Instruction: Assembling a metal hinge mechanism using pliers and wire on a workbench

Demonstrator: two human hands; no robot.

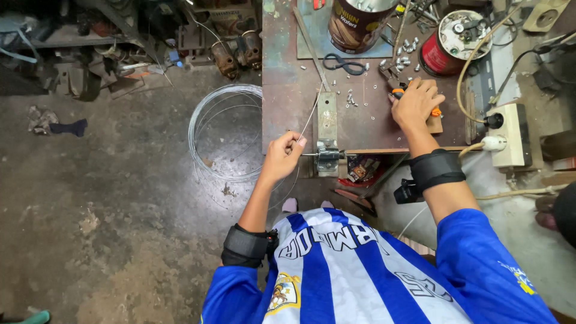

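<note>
The left hand [282,155] pinches a thin wire [309,117] running toward twelve o'clock from the small vise [327,157] on the workbench [288,90] edge. The right hand [415,103], fingers curled, covers an orange-handled tool [436,112], mostly hidden. A wire coil [207,129] lies on the floor at nine o'clock.

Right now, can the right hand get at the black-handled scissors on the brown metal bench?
Probably yes. The right hand rests on an orange-handled tool on the bench. The black-handled scissors lie open on top, just to its left, with only small loose screws between.
</note>
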